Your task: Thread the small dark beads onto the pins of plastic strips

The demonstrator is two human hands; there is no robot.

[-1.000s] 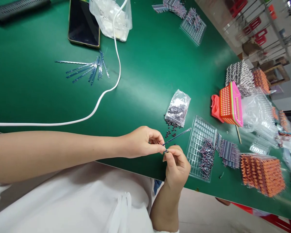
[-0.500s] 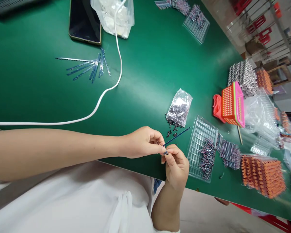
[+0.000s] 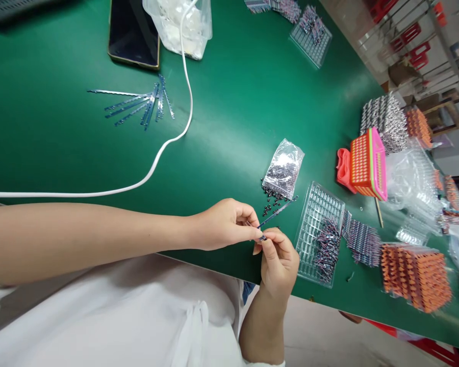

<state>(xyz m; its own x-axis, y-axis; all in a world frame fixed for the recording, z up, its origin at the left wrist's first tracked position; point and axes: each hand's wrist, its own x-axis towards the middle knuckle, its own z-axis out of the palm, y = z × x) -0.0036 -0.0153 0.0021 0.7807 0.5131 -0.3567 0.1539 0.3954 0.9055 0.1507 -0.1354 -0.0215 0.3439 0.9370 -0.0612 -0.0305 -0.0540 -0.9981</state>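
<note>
My left hand [image 3: 229, 224] pinches a thin dark-blue strip [image 3: 278, 212], which sticks out toward the upper right past the fingertips. Against it, my right hand [image 3: 278, 257] is closed at the fingertips on a small dark piece [image 3: 263, 237] at the strip's lower end; its exact shape is too small to tell. Just beyond the hands lie loose dark beads [image 3: 268, 209] beside a clear bag of beads [image 3: 283, 171]. To the right of my right hand is a clear ridged tray [image 3: 308, 229] with a heap of small dark and pink pieces [image 3: 327, 250].
More blue strips [image 3: 149, 104] fan out at the upper left, near a phone [image 3: 133, 35] and a plastic tub [image 3: 183, 30]. A white cable [image 3: 156, 163] curves across the green table [image 3: 229, 127]. Rightward stand an orange basket [image 3: 361, 163] and orange stacks [image 3: 415, 275].
The strip has turned slightly and now shows a paler, shinier face. Both hands stay almost in place, with the fingertips shifted a little.
</note>
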